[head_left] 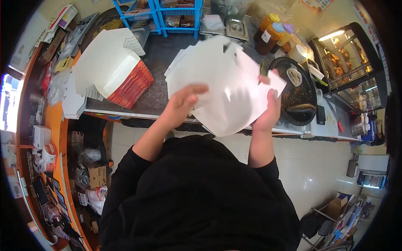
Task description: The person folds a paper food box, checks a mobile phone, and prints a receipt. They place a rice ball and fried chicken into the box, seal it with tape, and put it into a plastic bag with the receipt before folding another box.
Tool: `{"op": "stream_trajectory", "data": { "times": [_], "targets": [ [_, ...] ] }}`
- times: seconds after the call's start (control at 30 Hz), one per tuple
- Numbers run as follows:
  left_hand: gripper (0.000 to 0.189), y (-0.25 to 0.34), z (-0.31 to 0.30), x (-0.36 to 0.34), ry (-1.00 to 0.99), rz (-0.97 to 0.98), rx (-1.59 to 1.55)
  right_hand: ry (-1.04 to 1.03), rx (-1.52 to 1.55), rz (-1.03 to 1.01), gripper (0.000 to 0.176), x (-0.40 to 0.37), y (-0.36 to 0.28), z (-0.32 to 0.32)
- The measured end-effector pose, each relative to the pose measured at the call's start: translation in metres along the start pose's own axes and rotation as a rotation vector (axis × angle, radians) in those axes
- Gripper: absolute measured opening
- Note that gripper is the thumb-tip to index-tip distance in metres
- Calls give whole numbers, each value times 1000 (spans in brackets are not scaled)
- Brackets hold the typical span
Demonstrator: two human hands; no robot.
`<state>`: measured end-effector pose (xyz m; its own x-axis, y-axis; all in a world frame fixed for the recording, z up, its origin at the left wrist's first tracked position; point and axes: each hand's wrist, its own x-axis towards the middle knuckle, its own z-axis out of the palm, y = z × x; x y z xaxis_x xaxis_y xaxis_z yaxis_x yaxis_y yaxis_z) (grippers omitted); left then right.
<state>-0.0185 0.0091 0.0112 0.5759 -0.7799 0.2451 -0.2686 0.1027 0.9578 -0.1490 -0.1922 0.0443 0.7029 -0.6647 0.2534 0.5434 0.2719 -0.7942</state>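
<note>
A white cardboard food-box blank [209, 71] is held over the front edge of the counter, its pale inner side facing me. My right hand [268, 111] grips its right edge, thumb on the near face and the other fingers mostly hidden behind. Beside the blank's lower left part is my left hand [184, 102], fingers stretched out and slightly blurred, holding nothing. To the left stands a nested stack of formed boxes [132, 85] with red printed sides and white insides. Flat white blanks [73, 102] lie at the counter's left end.
Blue plastic racks [179, 17] stand at the back, with a lidded steel container [237, 29] beside them. Sauce bottles [270, 39], a round black tray [298, 115], a dark phone [320, 115] and a lit food cabinet [343, 62] are on the right. Orange shelving [63, 167] borders the left.
</note>
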Motion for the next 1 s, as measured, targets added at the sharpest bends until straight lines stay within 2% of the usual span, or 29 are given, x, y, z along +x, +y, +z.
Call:
{"op": "stream_trajectory", "data": {
  "times": [0.03, 0.07, 0.13, 0.17, 0.2, 0.3, 0.4, 0.47, 0.5, 0.6, 0.63, 0.73, 0.77, 0.87, 0.9, 1.0],
  "targets": [
    [39, 7, 1, 7, 83, -60, -283, -131, -3, -24, 61, -11, 7, 4],
    [40, 17, 5, 13, 167, -121, -565, -308, -225, -129, 65, -19, 7, 11],
    [39, 34, 9, 19, 132, -277, -735, -714, -583, -302, 68, -27, 5, 20],
    [38, 39, 10, 21, 113, -352, -818, -767, -636, -372, 65, -29, 10, 21],
    [37, 35, 12, 22, 144, -346, -753, -819, -689, -444, 62, -30, 13, 21],
    [30, 23, 22, 20, 233, -328, -599, -658, -645, -428, 48, -31, 9, 18],
    [24, 20, 35, 16, 288, -248, -645, -584, -955, -450, 34, -36, -5, 23],
    [19, 23, 50, 16, 313, -223, -620, -539, -1094, -447, 33, -37, -6, 25],
    [18, 26, 55, 15, 328, -209, -607, -517, -1162, -446, 33, -36, -5, 26],
    [17, 17, 58, 10, 302, -263, -284, -274, -1022, -344, 36, -39, 14, 19],
    [20, 22, 62, 9, 247, -233, -232, -236, -1147, -341, 39, -38, 16, 19],
    [20, 14, 62, 7, 221, -260, -307, -195, -1144, -325, 41, -43, 27, 21],
    [24, 13, 65, 5, 205, -202, -426, -263, -1209, -386, 47, -46, 27, 22],
    [27, 15, 54, -1, 85, -172, -282, -174, -928, -346, 53, -49, 39, 17],
    [28, 15, 48, -3, 45, -164, -233, -37, -717, -92, 56, -48, 39, 23],
    [24, 7, 28, -6, 43, -233, 49, 25, -540, 240, 54, -21, 78, -31]
  ]
}}
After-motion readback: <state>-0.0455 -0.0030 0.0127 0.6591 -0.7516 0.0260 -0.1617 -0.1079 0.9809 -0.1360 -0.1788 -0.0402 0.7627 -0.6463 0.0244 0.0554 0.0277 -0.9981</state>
